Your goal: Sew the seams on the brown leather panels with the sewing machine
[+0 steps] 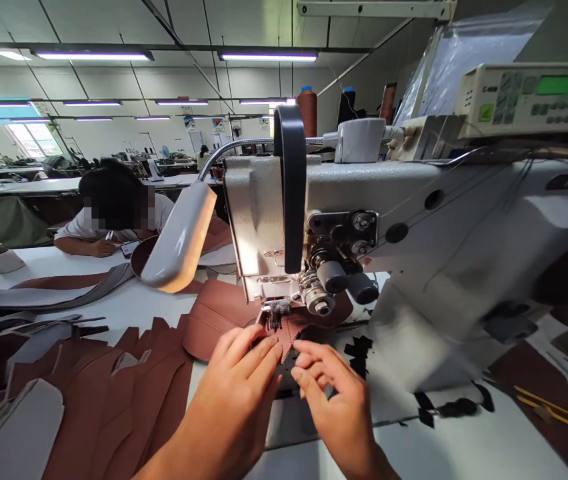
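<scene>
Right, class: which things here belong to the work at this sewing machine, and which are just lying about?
In use: left hand, right hand, brown leather panel, sewing machine.

Lying about: cut leather pieces, black offcuts, thread cones.

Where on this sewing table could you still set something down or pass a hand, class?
White table shows front right, between black scraps and a brown sheet; also between the gray strap and the cut brown leather pieces. Crowded: the sewing machine's presser foot, by the left hand and right hand, and those leather pieces.
</scene>
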The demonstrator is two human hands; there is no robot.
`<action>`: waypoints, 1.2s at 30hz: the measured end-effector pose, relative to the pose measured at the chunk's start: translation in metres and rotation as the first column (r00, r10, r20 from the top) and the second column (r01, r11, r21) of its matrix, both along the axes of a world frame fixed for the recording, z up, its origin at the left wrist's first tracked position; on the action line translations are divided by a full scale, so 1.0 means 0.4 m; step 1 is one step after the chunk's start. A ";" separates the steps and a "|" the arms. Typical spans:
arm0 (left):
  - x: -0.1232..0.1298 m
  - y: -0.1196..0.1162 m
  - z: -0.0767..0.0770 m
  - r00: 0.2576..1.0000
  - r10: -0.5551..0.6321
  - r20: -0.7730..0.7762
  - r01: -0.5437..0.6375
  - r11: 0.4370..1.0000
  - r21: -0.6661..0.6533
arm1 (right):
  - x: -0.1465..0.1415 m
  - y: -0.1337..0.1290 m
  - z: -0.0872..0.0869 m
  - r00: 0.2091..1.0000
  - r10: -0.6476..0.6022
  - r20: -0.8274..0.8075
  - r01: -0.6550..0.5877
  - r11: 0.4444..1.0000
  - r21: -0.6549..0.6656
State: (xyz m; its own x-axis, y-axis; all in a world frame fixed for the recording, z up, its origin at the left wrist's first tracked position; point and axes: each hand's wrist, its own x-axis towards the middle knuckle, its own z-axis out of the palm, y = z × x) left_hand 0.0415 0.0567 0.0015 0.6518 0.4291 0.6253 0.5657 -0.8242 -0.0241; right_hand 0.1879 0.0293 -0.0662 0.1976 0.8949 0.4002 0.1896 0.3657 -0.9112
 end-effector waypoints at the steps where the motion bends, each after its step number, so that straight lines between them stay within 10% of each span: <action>1: -0.008 0.005 -0.006 1.000 0.003 0.001 -0.003 1.000 0.027 | 0.005 0.008 -0.007 0.973 -0.167 0.158 0.136 0.972 0.190; 4: -0.028 0.020 -0.028 0.999 -0.051 0.014 0.049 0.992 0.115 | 0.009 0.031 0.002 0.842 -0.379 0.385 0.133 0.837 0.531; 8: -0.038 0.031 -0.056 0.993 -0.112 0.040 0.102 0.975 0.198 | 0.003 0.056 0.035 0.839 -0.357 0.411 0.044 0.798 0.601; 36: -0.047 0.127 -0.036 0.988 -0.152 -0.017 0.153 0.982 0.114 | 0.032 0.110 0.010 0.735 -0.282 0.617 0.140 0.953 0.269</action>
